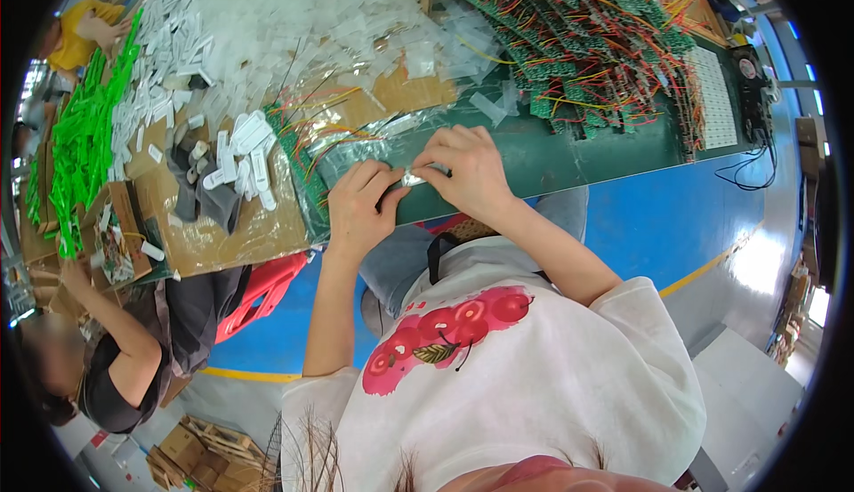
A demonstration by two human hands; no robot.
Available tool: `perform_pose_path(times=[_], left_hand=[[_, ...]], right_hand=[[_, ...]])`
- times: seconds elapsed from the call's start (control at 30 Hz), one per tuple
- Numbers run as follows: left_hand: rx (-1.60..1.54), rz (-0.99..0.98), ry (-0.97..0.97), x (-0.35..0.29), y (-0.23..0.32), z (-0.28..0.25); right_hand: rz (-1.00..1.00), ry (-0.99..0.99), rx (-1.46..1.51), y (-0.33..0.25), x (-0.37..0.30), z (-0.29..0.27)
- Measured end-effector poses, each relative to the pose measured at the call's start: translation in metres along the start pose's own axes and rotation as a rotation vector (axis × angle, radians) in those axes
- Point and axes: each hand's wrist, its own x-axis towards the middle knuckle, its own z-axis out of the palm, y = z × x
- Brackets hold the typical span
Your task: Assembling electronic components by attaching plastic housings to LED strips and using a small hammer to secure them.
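Close together at the table's near edge, my left hand (363, 207) and my right hand (469, 170) pinch one small whitish, shiny piece (412, 178) between thumbs and fingers. Its exact kind is too small to make out. Just left of my left hand lies a green circuit board strip (298, 158) with red, yellow and black wires trailing from it. Beyond my hands, clear plastic film (391, 127) rests on the green mat (556, 161). Further left, white plastic casings (252, 149) sit in a small pile beside a grey cloth (209, 198).
Stacked green circuit boards (578, 56) with red and yellow wires fill the back right. A heap of clear plastic pieces (285, 20) covers the far middle. Bright green strips (89, 127) lie at far left, near a co-worker's arm (116, 318). A black device (752, 92) stands at the right end.
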Motion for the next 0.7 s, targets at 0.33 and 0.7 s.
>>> perform_pose_path(times=[0.33,0.7], left_hand=[[0.010,0.035,0.034,-0.017,-0.007,0.004],[-0.046,-0.054,-0.011,-0.008,-0.003,0.005]], right_hand=[[0.290,-0.100,-0.603,0.030,0.017,-0.028],[0.224,0.077,-0.009,0.011,-0.011,-0.046]])
